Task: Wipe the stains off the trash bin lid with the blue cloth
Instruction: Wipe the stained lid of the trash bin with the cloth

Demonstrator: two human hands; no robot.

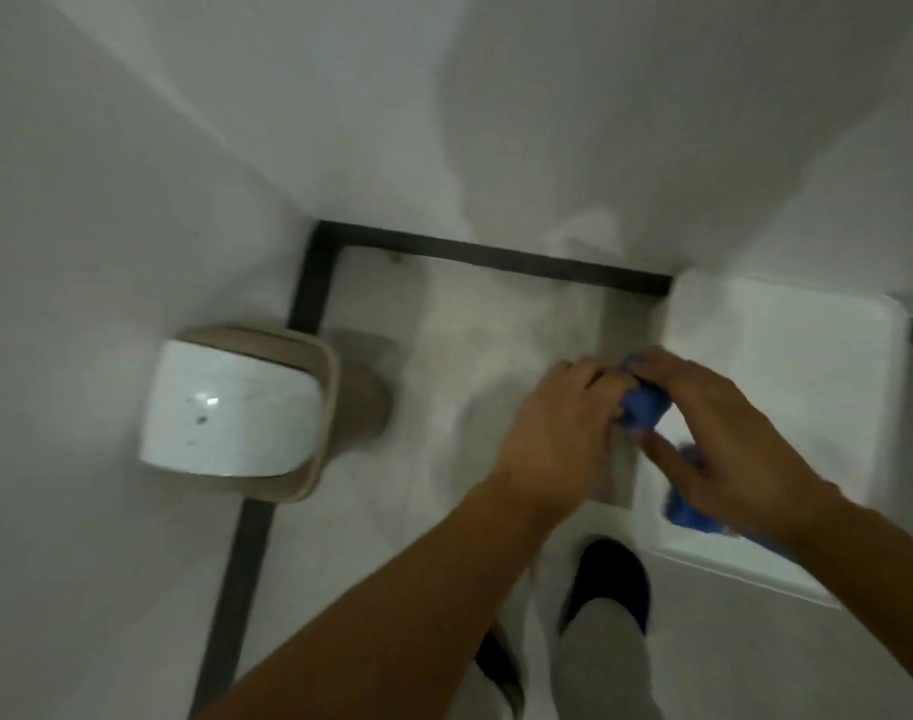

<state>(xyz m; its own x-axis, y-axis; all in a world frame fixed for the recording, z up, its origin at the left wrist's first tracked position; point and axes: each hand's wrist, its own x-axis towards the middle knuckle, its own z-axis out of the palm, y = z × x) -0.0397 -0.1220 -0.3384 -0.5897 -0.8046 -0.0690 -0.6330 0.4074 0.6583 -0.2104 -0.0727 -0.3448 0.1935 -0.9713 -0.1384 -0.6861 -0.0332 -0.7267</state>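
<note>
A small bin stands on the floor at the left, with a beige body and a white curved lid (231, 407) that carries a few dark specks. Well to its right, both hands hold a bunched blue cloth (644, 405) between them. My left hand (553, 423) grips its left side. My right hand (714, 439) closes over its top and right side. More blue fabric (691, 506) shows below my right hand, partly hidden by the wrist. The hands are apart from the bin, roughly a bin's width away.
A white rectangular ledge or basin (787, 356) sits at the right, under my right hand. White walls meet in a corner behind the bin, with a dark skirting strip (496, 257) along the floor. My dark shoe (607, 579) stands on the pale floor below the hands.
</note>
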